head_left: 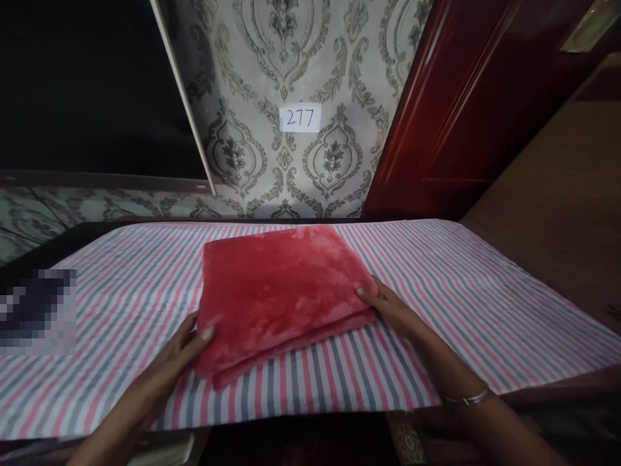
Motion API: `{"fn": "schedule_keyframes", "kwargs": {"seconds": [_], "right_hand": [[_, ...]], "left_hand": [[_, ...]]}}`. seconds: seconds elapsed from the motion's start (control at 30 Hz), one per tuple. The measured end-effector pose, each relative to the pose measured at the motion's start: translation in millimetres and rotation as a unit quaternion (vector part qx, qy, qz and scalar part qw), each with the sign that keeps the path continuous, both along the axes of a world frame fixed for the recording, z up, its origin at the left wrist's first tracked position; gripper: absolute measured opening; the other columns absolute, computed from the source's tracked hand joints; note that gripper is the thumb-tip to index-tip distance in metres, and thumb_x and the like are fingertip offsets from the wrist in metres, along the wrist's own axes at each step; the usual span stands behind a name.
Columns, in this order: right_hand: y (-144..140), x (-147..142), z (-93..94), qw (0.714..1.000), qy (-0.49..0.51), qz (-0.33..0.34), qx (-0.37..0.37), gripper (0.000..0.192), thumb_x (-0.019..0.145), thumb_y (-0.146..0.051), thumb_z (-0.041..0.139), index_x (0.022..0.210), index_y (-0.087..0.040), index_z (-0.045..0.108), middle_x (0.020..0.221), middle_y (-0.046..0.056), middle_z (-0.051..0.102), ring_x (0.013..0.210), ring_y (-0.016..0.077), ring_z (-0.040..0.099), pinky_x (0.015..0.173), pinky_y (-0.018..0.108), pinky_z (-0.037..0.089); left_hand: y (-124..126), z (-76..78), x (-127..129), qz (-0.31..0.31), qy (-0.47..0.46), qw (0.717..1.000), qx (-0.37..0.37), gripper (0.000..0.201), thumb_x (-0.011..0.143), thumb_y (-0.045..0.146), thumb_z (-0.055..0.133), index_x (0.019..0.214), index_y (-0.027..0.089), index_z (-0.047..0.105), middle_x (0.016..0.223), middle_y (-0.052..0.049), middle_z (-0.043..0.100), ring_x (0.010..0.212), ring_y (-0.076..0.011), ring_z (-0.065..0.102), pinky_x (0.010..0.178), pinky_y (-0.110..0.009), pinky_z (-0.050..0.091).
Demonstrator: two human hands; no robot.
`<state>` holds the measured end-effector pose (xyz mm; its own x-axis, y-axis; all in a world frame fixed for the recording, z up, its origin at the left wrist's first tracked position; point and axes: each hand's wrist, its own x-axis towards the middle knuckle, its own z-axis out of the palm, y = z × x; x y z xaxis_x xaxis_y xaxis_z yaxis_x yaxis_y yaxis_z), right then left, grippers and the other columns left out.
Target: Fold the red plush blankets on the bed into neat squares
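Observation:
A red plush cloth (pixel 281 285), folded into a rough rectangle, lies at a slight tilt over the striped sheet (pixel 460 291). Its near edge shows more than one layer. My left hand (pixel 187 346) grips the near left corner, thumb on top and fingers partly hidden under the fabric. At the right edge my right hand (pixel 383 301) holds the cloth in the same way, thumb above and the other fingers mostly out of sight. A bracelet (pixel 468 397) circles my right wrist.
Behind the table stands a patterned wall (pixel 286 162) with a paper label (pixel 300 118) reading 277. A dark screen (pixel 97 90) hangs at the upper left, and a red-brown wooden door (pixel 446 110) rises at the right. A pixelated patch (pixel 36 310) covers something at the left.

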<state>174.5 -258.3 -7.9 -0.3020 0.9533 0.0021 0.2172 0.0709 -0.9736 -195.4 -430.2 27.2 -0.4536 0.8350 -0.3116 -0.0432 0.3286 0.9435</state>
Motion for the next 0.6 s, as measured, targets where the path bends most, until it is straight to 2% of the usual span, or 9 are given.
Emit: {"fn": "schedule_keyframes", "kwargs": {"seconds": [0.07,0.13,0.23,0.33,0.4,0.47,0.53,0.6], "right_hand": [[-5,-3,4.2,0.999,0.037,0.007,-0.026,0.056,0.08,-0.055,0.07,0.125,-0.024,0.058,0.124,0.008,0.068,0.115,0.0275,0.063,0.101,0.044,0.05],[-9,-6,8.9,0.997,0.061,-0.003,-0.04,0.059,0.078,-0.054,0.073,0.126,-0.025,0.056,0.121,0.008,0.069,0.11,0.0271,0.065,0.095,0.042,0.054],[-11,-10,14.8,0.989,0.085,-0.014,-0.123,0.065,0.077,-0.057,0.073,0.131,-0.028,0.052,0.115,0.008,0.07,0.085,0.0246,0.07,0.067,0.039,0.06],[-9,-17,16.9,0.973,0.108,-0.02,-0.202,0.058,0.075,-0.058,0.073,0.12,-0.025,0.057,0.091,0.006,0.073,0.059,0.02,0.064,0.047,0.033,0.054],[-9,-20,21.2,0.973,0.127,-0.026,-0.191,0.045,0.073,-0.054,0.075,0.103,-0.022,0.062,0.072,0.003,0.069,0.049,0.0163,0.057,0.042,0.029,0.048],[-16,-21,33.7,0.977,0.148,-0.031,-0.153,0.037,0.071,-0.049,0.076,0.09,-0.022,0.061,0.064,0.0,0.065,0.045,0.0141,0.051,0.04,0.027,0.043],[-30,-18,55.1,0.976,0.177,-0.038,-0.117,0.034,0.071,-0.047,0.078,0.087,-0.022,0.062,0.067,0.001,0.067,0.05,0.0156,0.056,0.044,0.027,0.046],[-46,-14,80.2,0.974,0.2,-0.043,-0.092,0.032,0.071,-0.047,0.078,0.087,-0.022,0.065,0.075,0.004,0.071,0.064,0.0207,0.065,0.055,0.031,0.053]], "left_hand": [[6,1.5,12,-0.019,-0.031,0.998,0.041,0.076,0.063,0.045,0.087,0.132,0.03,0.058,0.13,-0.007,0.068,0.122,-0.0297,0.062,0.096,-0.035,0.056],[11,2.7,23,-0.032,-0.082,0.993,0.076,0.077,0.062,0.037,0.087,0.133,0.029,0.057,0.124,-0.007,0.072,0.118,-0.0306,0.065,0.097,-0.038,0.056],[18,3.1,32,-0.014,-0.138,0.985,0.099,0.076,0.063,0.033,0.087,0.132,0.024,0.058,0.114,-0.009,0.075,0.107,-0.0316,0.071,0.092,-0.041,0.059],[24,7.8,33,-0.003,-0.15,0.983,0.109,0.073,0.058,0.032,0.088,0.125,0.021,0.062,0.107,-0.01,0.077,0.1,-0.0327,0.073,0.085,-0.04,0.062],[27,18.8,28,0.014,-0.137,0.985,0.107,0.071,0.052,0.032,0.089,0.117,0.02,0.065,0.101,-0.009,0.078,0.095,-0.033,0.074,0.077,-0.039,0.064],[25,36.8,19,0.041,-0.11,0.988,0.098,0.069,0.043,0.032,0.09,0.106,0.019,0.068,0.093,-0.008,0.079,0.088,-0.0335,0.075,0.069,-0.037,0.064],[18,57.0,6,0.066,-0.057,0.992,0.091,0.065,0.036,0.036,0.09,0.096,0.019,0.07,0.089,-0.007,0.079,0.085,-0.0345,0.075,0.063,-0.036,0.063],[6,73.8,-9,0.082,0.024,0.992,0.096,0.063,0.037,0.046,0.088,0.092,0.022,0.071,0.092,-0.006,0.079,0.091,-0.0362,0.073,0.067,-0.039,0.064]]}}
